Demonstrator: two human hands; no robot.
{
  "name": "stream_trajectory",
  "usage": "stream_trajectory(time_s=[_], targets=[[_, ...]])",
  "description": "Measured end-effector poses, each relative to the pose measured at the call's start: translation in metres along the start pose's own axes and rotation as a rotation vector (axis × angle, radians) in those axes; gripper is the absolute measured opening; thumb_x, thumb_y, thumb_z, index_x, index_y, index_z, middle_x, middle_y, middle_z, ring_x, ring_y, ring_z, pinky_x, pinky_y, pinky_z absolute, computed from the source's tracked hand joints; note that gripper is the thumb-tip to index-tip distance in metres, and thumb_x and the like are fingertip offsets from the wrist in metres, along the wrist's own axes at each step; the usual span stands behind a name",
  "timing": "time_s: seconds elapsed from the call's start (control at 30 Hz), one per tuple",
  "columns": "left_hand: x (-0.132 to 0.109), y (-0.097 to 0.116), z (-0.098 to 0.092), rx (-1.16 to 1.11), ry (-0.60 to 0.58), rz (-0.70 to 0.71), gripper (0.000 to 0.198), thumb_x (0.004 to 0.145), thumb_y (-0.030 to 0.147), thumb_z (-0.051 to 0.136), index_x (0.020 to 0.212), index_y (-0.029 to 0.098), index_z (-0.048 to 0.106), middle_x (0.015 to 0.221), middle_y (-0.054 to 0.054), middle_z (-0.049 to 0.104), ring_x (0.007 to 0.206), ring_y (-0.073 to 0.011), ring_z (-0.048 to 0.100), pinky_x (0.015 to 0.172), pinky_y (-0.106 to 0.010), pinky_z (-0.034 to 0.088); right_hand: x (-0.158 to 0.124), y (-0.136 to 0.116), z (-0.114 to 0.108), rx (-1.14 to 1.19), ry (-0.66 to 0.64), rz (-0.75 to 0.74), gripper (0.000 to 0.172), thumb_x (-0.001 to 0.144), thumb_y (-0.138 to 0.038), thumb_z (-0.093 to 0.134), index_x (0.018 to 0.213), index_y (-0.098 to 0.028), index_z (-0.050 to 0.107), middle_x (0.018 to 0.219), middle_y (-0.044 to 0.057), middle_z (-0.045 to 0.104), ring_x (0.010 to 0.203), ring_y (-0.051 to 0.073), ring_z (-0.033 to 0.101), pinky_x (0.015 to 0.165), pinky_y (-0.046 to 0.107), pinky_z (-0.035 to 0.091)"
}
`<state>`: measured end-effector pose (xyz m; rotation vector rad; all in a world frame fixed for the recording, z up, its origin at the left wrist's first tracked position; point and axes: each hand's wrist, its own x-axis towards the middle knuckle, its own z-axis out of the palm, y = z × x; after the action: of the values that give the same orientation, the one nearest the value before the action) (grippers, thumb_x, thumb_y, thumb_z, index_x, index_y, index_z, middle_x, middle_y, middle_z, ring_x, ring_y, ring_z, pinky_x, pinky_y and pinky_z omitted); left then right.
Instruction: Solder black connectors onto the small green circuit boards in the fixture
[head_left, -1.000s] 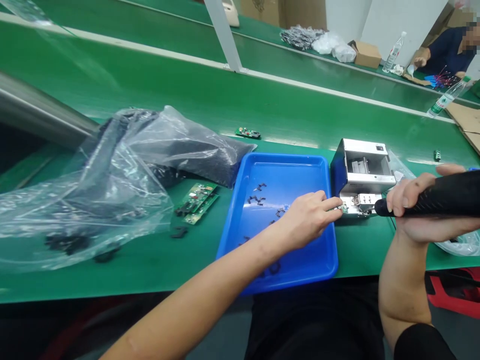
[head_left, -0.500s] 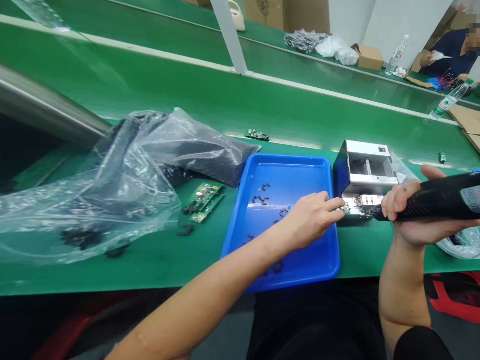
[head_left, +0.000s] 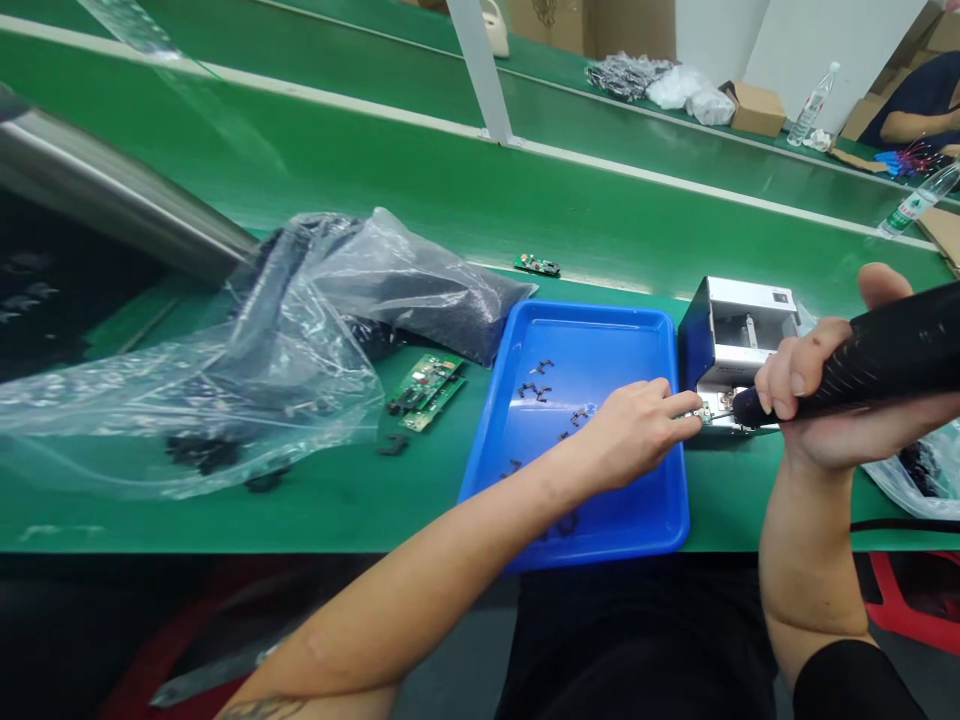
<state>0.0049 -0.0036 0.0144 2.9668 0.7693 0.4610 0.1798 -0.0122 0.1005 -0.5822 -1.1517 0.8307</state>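
Observation:
My left hand (head_left: pixel 637 430) reaches over the blue tray (head_left: pixel 487 440) and pinches a small green circuit board (head_left: pixel 705 410) between thumb and fingers. Wrapped in my right hand (head_left: pixel 817 390) is a black electric screwdriver (head_left: pixel 900 350), lying almost level with its bit (head_left: pixel 722 415) towards the board. Whether the bit touches the board is hard to see. Just behind both hands stands a silver-and-black screw feeder (head_left: pixel 750 320), its front partly covered by the screwdriver. Several small black plastic parts (head_left: pixel 534 392) lie scattered in the tray, some hidden by my left forearm.
Left of the tray are stacked green circuit boards (head_left: pixel 427 390), a loose black part (head_left: pixel 392 444) and a clear bag of black parts (head_left: pixel 420 290). Another board (head_left: pixel 537 265) lies behind the tray. A plastic bag (head_left: pixel 922 470) sits at right. A person (head_left: pixel 919 115) works across the bench.
The screwdriver has moved left from the screw feeder's front, bringing its bit up to the board in my left hand. The view has shifted slightly. My left hand keeps its pinch.

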Motion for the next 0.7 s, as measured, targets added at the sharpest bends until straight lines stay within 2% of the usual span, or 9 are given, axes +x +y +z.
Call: stream_trajectory(time_s=[0.1,0.23,0.4,0.6,0.7], targets=[[0.0,0.0,0.0,-0.007,0.009,0.002,0.021,0.1,0.012,0.054,0.111,0.021,0.07,0.13,-0.004,0.067,0.084,-0.0176,0.055,0.073,-0.032,0.048,0.0,0.002,-0.002,0.021,-0.024,0.012,0.073,0.08,-0.091,0.047,0.117,-0.034,0.074,0.048,-0.005,0.05,0.028,0.013,0.034,0.029,0.025,0.028],[0.0,-0.001,0.001,0.001,0.017,0.006,0.022,0.099,0.011,0.055,0.111,0.021,0.07,0.129,-0.004,0.067,0.085,-0.0179,0.056,0.072,-0.031,0.048,0.0,0.0,-0.002,0.01,-0.017,0.024,0.077,0.076,-0.093,0.048,0.114,-0.031,0.073,0.049,-0.005,0.052,0.028,0.013,0.038,0.028,0.025,0.031],[0.0,0.0,0.0,0.004,-0.007,0.003,0.022,0.099,0.013,0.055,0.113,0.022,0.07,0.129,-0.003,0.068,0.084,-0.019,0.056,0.072,-0.033,0.049,-0.001,0.004,0.0,0.054,-0.032,0.007,0.073,0.082,-0.087,0.049,0.115,-0.027,0.074,0.05,-0.005,0.054,0.028,0.012,0.041,0.026,0.024,0.031],[0.001,0.001,-0.001,-0.018,-0.025,-0.009,0.023,0.101,0.012,0.052,0.111,0.021,0.07,0.126,-0.004,0.068,0.085,-0.0183,0.056,0.074,-0.032,0.049,-0.004,0.013,-0.002,0.111,-0.184,-0.013,0.071,0.082,-0.087,0.048,0.109,-0.027,0.075,0.053,-0.004,0.058,0.028,0.01,0.036,0.026,0.023,0.029],[0.0,0.0,-0.001,-0.025,-0.031,-0.005,0.022,0.101,0.013,0.052,0.111,0.021,0.07,0.124,-0.004,0.069,0.086,-0.0186,0.056,0.074,-0.032,0.05,-0.006,0.016,-0.003,0.097,-0.206,0.012,0.071,0.078,-0.091,0.049,0.106,-0.03,0.073,0.051,-0.004,0.056,0.027,0.01,0.032,0.025,0.023,0.025]])
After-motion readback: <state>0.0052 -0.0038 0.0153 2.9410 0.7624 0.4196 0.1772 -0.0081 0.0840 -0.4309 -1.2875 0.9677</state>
